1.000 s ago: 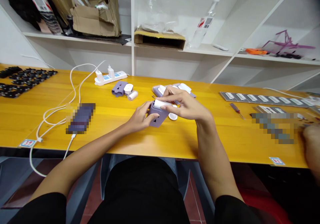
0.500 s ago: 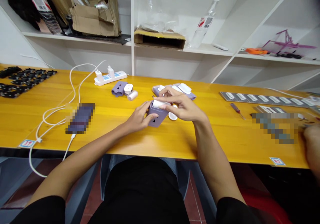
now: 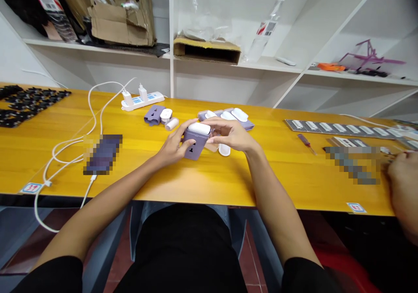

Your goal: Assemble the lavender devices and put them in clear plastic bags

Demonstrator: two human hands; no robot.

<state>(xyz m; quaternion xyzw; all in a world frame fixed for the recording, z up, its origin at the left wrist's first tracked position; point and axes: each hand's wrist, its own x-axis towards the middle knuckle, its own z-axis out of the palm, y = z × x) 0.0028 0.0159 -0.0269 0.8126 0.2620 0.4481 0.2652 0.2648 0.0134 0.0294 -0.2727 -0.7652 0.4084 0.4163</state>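
Note:
Just above the table I hold a purple plastic socket housing with plug-shaped holes in its front and a white rounded part set in its top. My left hand is wrapped round its left side, thumb on the front. At its right edge, my right hand has the thumb and fingers closed in against it; the exact contact is partly hidden. Under the right hand lies a round white part. Behind it are purple pieces topped with white oval parts.
To the left are another purple housing, a white round piece, a power strip, white cables and a blurred phone. Rightward lie a screwdriver, a long strip of white parts and another person's hand.
The housing has moved slightly left and now stands more upright. My right hand has slid from over the white top down to the housing's right side.

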